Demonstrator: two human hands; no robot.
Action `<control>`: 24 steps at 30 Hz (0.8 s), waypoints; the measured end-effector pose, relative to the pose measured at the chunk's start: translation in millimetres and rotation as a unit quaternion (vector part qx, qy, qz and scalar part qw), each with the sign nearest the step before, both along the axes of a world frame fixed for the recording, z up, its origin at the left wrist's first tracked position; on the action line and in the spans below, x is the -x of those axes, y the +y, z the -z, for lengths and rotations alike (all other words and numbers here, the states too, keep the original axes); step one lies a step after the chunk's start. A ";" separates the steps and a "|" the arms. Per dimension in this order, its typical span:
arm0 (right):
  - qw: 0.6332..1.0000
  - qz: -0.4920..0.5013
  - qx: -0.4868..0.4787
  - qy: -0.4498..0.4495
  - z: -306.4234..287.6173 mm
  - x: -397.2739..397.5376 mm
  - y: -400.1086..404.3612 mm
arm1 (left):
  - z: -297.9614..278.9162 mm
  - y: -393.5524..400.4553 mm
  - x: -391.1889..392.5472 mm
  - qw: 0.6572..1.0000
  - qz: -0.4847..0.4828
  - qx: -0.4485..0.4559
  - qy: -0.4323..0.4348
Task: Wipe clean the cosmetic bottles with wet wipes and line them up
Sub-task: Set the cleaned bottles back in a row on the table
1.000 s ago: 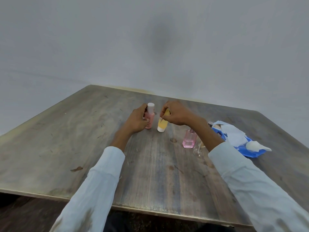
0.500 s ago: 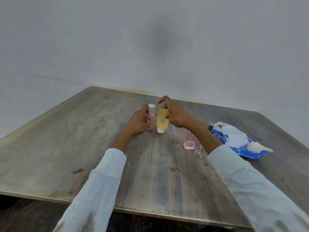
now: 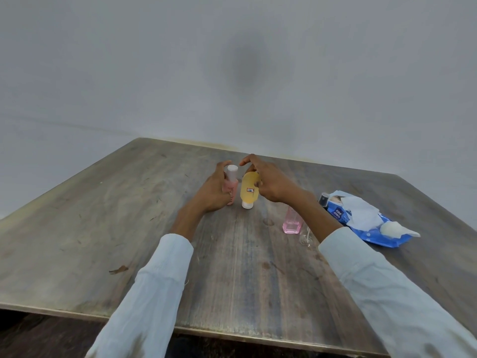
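Head view: left hand (image 3: 213, 192) grasps pink bottle (image 3: 230, 186), white cap up, upright on wooden surface (image 3: 129, 223), far centre. Yellow bottle (image 3: 249, 190) stands inverted on white cap, just right of pink bottle. Right hand (image 3: 271, 183) arched over yellow bottle, fingers spread; contact with bottle cannot be told. Clear pink bottle (image 3: 292, 223) stands nearer, right of centre, partly behind right forearm. Blue wet-wipe pack (image 3: 371, 229) at right, white wipes (image 3: 358, 210) on top, dark cap (image 3: 323, 198) at its far-left end.
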State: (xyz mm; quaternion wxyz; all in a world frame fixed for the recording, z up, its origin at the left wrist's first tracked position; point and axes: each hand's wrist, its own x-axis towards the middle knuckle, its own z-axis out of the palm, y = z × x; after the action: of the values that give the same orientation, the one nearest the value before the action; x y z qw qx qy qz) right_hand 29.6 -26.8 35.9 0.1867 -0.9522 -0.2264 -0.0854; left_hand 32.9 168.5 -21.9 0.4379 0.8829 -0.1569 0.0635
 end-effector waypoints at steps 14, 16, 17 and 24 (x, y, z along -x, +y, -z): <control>0.999 0.011 -0.001 -0.040 -56.6 44.0 -49.3 | -18.9 -22.5 21.9 0.947 -0.083 0.059 -0.306; 0.998 0.017 0.002 -0.056 -66.0 55.8 -66.9 | -31.1 -38.1 34.0 0.930 -0.059 0.023 -0.363; 0.998 0.025 0.003 -0.060 -69.3 60.0 -76.2 | -36.4 -47.5 39.8 0.928 -0.027 0.001 -0.372; 0.997 0.071 -0.013 -0.009 -76.1 84.3 -135.9 | -47.6 -103.0 48.1 0.951 0.134 -0.148 -0.236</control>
State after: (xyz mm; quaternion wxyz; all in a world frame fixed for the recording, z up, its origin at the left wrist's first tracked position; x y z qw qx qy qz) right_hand -54.7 -162.7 112.1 0.1904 -0.9626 -0.1584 -0.1097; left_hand -15.2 65.5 25.7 0.2572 0.8686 -0.3802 0.1868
